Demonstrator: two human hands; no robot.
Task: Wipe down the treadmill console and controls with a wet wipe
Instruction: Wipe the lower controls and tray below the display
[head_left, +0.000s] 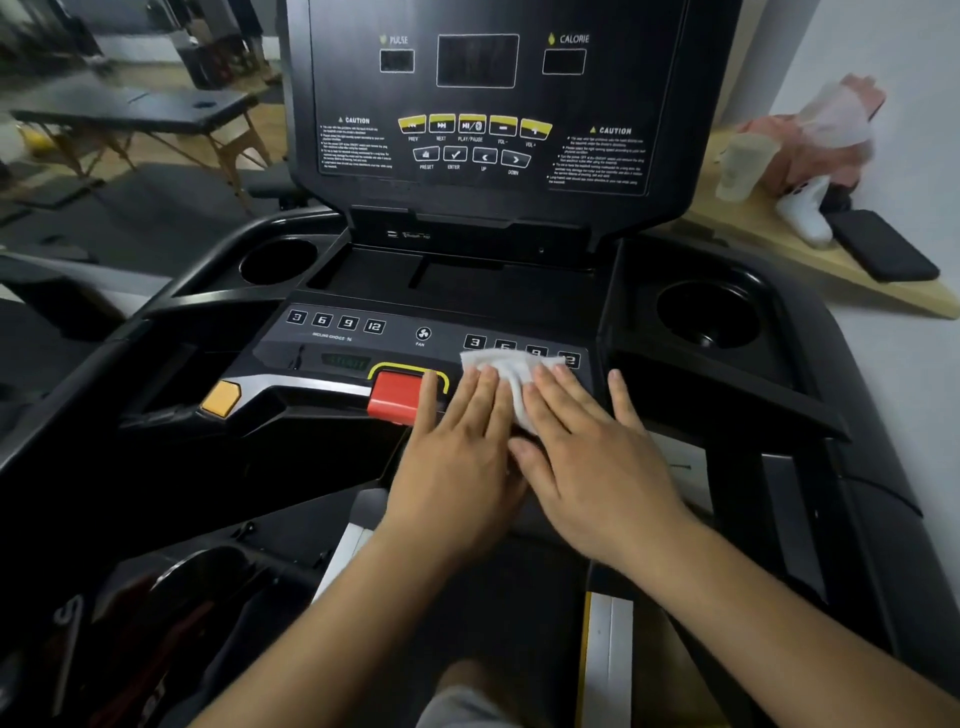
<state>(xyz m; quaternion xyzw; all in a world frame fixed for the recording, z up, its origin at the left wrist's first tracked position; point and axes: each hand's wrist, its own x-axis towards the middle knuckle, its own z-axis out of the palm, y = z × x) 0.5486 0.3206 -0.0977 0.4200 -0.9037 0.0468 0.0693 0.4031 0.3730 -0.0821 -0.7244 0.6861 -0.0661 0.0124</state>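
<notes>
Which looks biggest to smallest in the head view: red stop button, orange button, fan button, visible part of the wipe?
1. wet wipe, its visible part
2. red stop button, close to the wipe in apparent size, so the top two are unsure
3. orange button
4. fan button, clearly smallest, though it sits farther from the camera

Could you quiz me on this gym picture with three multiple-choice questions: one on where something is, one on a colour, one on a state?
1. Where is the white wet wipe?
A. in the left cup holder
B. on the right-hand number buttons
C. on the upper screen

2. What colour is the big block-shaped stop button?
A. red
B. blue
C. white

3. How are the hands placed?
A. raised in the air
B. gripping the side rails
C. flat, pressing the wipe

Answers: 1 B, the white wet wipe overlaps those keys. 2 A, the stop button is red. 3 C, the left hand and right hand lie flat on it.
</notes>
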